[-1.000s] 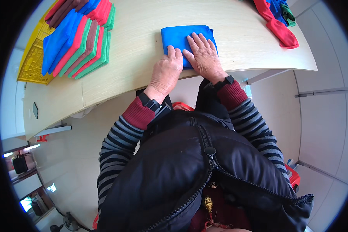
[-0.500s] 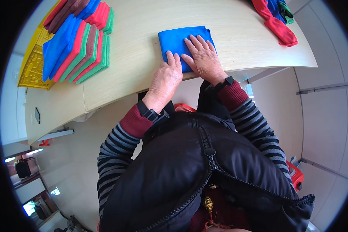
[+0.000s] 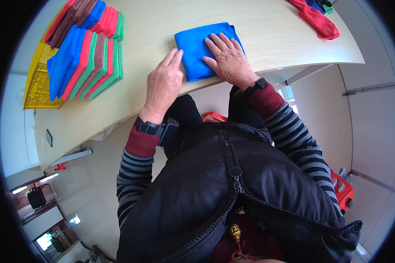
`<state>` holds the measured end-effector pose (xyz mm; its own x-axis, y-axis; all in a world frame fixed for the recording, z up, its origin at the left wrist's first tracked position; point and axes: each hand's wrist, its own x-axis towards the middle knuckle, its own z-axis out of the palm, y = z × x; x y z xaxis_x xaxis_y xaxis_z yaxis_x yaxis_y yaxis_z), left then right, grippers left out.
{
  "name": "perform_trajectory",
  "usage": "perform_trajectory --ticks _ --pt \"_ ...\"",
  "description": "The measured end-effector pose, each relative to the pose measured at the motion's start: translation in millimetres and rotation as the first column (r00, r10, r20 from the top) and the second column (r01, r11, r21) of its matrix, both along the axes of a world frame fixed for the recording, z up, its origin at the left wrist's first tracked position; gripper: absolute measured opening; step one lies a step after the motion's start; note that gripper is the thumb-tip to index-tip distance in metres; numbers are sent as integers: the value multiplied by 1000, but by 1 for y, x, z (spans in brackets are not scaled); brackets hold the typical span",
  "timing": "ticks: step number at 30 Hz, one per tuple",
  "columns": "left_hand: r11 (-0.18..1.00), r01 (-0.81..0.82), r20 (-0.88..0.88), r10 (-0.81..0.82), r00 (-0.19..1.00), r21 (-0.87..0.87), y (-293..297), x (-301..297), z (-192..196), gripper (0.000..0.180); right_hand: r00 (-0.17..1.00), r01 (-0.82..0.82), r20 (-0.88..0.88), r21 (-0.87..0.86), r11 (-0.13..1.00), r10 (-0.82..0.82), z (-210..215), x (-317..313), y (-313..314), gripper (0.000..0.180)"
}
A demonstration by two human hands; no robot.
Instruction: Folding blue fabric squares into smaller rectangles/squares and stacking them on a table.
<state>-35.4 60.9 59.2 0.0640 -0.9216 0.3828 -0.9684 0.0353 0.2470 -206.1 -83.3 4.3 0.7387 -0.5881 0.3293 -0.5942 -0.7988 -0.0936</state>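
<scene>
A blue cloth (image 3: 193, 48), folded into a flat square, lies near the front edge of the table. My right hand (image 3: 229, 62) rests flat on its right half, fingers spread and thumb out to the side. Just off the cloth's left edge is my left hand (image 3: 164, 84), its fingers stretched forward and nothing seen in it. Whether those fingertips touch the cloth's edge is hard to tell.
Folded cloths (image 3: 92, 65) in blue, red, green and brown stand in rows at the left, beside and over a yellow plastic basket (image 3: 36, 92). Loose red fabric (image 3: 320, 24) lies at the far right of the table (image 3: 145, 48). A red stool (image 3: 343, 193) stands at the lower right.
My left hand has come off the cloth and moved left, its fingers now straighter. The right hand stays flat on the cloth. The view has shifted slightly.
</scene>
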Motion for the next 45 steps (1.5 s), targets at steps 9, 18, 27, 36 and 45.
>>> perform_trajectory --ticks 9,18,27,36,45 --pt "992 125 121 -125 985 10 -26 -13 -48 58 999 -24 28 23 999 23 -2 -1 -2 64" --pt "995 95 123 -98 988 37 -10 -12 -43 62 1000 25 10 63 998 -26 8 -20 -10 58" --pt "991 127 163 -133 978 43 7 -5 -35 64 996 30 85 27 999 -33 39 -20 37 55" --pt "984 176 225 -170 959 -5 11 -12 -23 57 985 -34 172 190 981 1 30 -25 16 50" --pt "962 262 81 -256 963 -79 8 -38 -27 45 993 -71 106 156 985 55 39 16 13 55"
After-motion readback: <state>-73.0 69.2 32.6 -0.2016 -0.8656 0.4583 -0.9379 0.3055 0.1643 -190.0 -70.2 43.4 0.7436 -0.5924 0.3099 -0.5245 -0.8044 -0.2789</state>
